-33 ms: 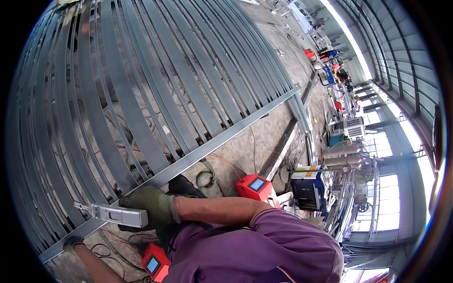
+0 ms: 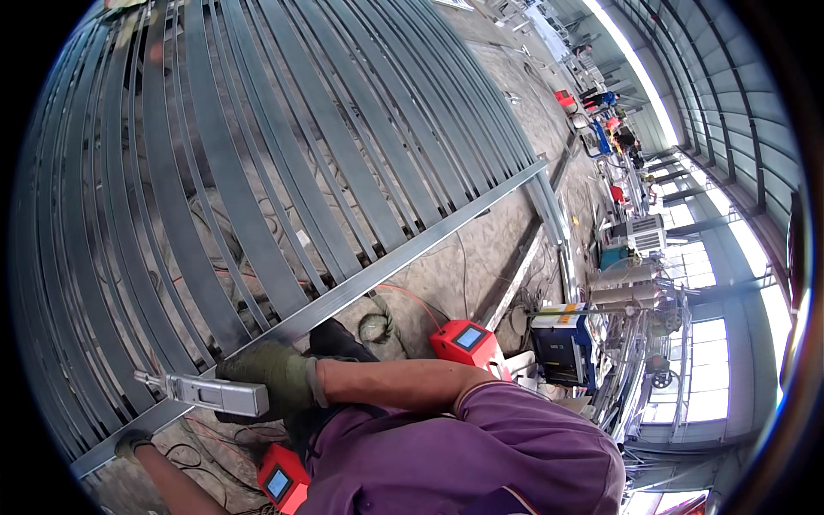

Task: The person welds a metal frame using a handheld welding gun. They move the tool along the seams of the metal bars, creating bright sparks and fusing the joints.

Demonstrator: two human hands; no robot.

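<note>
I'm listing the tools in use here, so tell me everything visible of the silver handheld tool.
The handheld tool has a boxy, silver-grey, metal-looking body with a slot-like recess on its visible face and a narrow, stepped tip. The tip points toward the picture's left; whether the tool touches the metal rail is unclear. The right grip, in an olive glove, holds it.

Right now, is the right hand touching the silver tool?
Touching. The head view shows the gloved right hand holding the silver tool, glove showing right against its upper and lower edges.
</note>
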